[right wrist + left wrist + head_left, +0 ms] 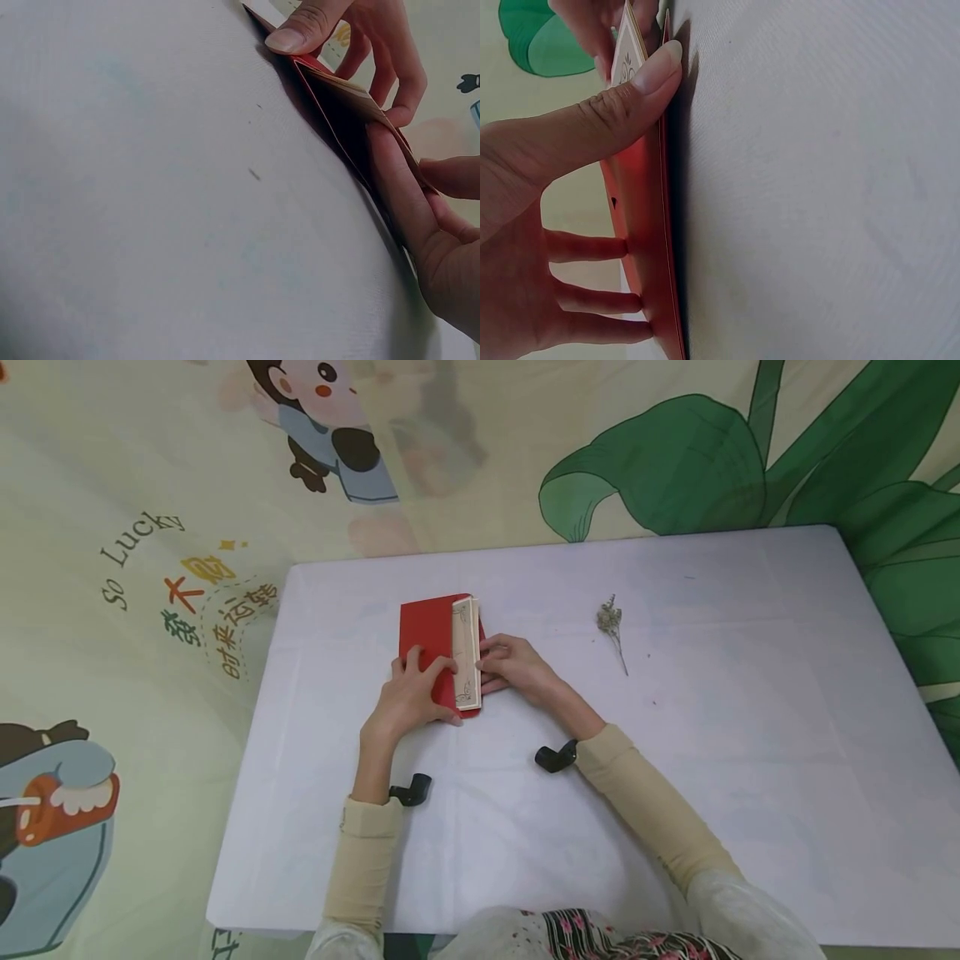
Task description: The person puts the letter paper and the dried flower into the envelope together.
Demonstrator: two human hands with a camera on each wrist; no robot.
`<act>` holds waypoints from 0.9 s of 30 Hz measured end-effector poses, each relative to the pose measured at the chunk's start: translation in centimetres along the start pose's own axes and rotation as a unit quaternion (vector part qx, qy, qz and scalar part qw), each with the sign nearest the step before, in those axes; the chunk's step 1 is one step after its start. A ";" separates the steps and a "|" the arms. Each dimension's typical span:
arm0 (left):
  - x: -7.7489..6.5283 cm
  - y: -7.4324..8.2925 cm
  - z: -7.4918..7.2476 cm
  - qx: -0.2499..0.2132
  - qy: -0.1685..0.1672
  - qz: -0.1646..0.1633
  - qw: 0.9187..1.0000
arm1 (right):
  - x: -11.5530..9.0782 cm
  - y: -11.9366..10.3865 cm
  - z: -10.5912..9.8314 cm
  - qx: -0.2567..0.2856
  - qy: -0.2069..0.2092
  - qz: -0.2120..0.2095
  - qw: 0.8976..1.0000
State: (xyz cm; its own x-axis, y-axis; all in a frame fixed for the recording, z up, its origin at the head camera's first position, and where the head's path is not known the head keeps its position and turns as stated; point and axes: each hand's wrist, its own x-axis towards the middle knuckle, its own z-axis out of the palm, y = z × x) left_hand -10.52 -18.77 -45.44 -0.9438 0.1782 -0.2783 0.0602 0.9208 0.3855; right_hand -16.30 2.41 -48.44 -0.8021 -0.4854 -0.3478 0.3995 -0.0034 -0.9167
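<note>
A red envelope (424,620) lies on the white table, its opening to the right. Cream cards (466,652) with a thin ornamental border stick partway out of it. My left hand (407,697) is spread over the envelope, fingertips pressing its upper face and the index fingertip at the cards. The left thumb (656,69) rests along the near edge. At the right side, my right hand (522,670) pinches the cards by their outer edge. In the right wrist view, one right-hand digit (397,172) reaches into the dark gap behind the cards (349,88), with other fingers on their opposite side.
A small dried flower sprig (610,618) lies to the right, with tiny dark crumbs around it. A black camera (411,790) sits at the left wrist and another black camera (556,757) at the right. Printed cloth (480,518) surrounds the white tabletop (750,735).
</note>
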 end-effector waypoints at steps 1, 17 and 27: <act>0.0 0.0 0.0 0.001 0.000 0.000 1.000 | 0.0 0.0 0.1 0.000 0.000 0.000 1.000; -0.1 0.0 -0.2 0.001 -0.002 0.000 1.000 | 0.3 -0.4 1.0 -0.012 -0.005 0.000 1.000; 0.0 -0.1 0.0 -0.003 -0.003 -0.001 1.000 | 0.7 -0.2 1.3 -0.009 -0.009 -0.005 1.000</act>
State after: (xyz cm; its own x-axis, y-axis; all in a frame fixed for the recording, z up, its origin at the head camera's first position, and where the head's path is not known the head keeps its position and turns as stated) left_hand -10.55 -18.90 -45.49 -0.9422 0.1790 -0.2832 0.0574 0.9190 0.3900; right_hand -16.32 0.91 -48.25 -0.7982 -0.5007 -0.3350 0.3834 0.0068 -0.9236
